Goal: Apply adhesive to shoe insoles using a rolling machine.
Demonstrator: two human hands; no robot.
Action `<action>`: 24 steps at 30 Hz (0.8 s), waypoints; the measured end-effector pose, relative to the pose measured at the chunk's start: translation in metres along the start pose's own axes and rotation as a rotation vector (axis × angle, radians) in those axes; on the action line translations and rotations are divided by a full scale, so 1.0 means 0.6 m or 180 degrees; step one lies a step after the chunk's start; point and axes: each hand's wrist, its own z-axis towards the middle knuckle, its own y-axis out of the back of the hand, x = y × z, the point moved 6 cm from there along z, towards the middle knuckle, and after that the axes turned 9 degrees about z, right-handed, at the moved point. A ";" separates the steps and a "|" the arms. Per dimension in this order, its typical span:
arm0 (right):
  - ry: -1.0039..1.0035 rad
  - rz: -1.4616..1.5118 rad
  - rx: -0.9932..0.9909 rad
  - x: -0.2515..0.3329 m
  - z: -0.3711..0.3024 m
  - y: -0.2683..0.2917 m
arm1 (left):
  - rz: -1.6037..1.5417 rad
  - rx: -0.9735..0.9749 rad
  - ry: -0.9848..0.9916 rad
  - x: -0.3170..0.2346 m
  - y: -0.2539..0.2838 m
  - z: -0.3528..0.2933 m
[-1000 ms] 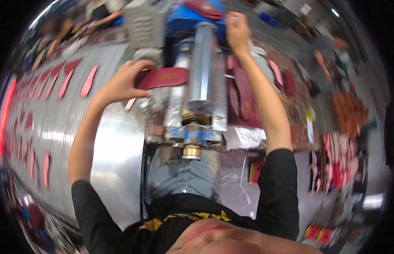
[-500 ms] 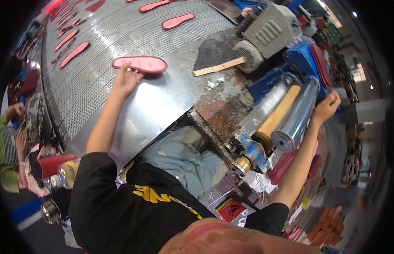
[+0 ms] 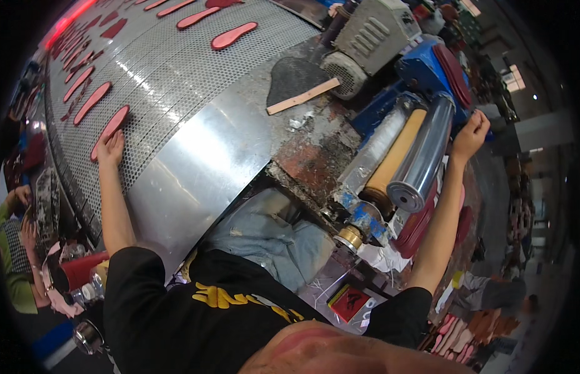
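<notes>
A pink insole with a dark red edge (image 3: 118,118) lies slanted on the metal mesh belt at the left. My left hand (image 3: 110,148) is at its near end, fingers closed against its edge; part of the insole is behind the hand. At the right, my right hand (image 3: 472,131) is raised beside the blue end housing (image 3: 421,70) of a roller machine, beyond its shiny steel roller (image 3: 424,159). Its fingers are curled together, and whatever they may hold is hidden.
Rows of pink insoles (image 3: 92,103) lie on the mesh belt (image 3: 171,68). A smooth metal plate (image 3: 196,162) borders it. A grey motor (image 3: 371,37), a wooden strip (image 3: 302,96) and dark red stacked pieces (image 3: 452,73) are near the rollers. Another person's hands (image 3: 28,230) show at far left.
My left hand has carried the insole leftward from above the metal plate onto the mesh belt, turning it lengthwise. The right hand stays by the rollers. The view has shifted slightly.
</notes>
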 end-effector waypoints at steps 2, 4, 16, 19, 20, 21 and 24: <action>-0.0078 0.0105 -0.0006 -0.004 -0.003 -0.008 | -0.0018 0.0070 0.0033 -0.030 0.026 0.022; -0.0109 0.0115 -0.0004 -0.004 -0.005 -0.005 | -0.0030 0.0179 0.0131 -0.030 0.024 0.037; -0.0044 -0.0727 0.0162 0.042 0.043 0.014 | 0.0165 0.0093 0.0219 0.010 0.005 0.023; -0.0055 -0.1150 0.0653 0.113 0.076 -0.010 | 0.1112 -0.0236 -0.0354 0.004 -0.050 -0.021; -0.0172 -0.1498 0.0904 0.132 0.086 -0.029 | 0.1735 -0.0336 -0.0716 -0.015 -0.064 -0.027; -0.0294 -0.1851 0.1153 0.147 0.096 -0.045 | 0.1743 -0.0281 -0.0727 -0.021 -0.074 -0.018; 0.0239 -0.1134 0.1677 0.194 0.090 -0.072 | 0.4513 -0.0407 -0.2881 -0.141 -0.099 0.055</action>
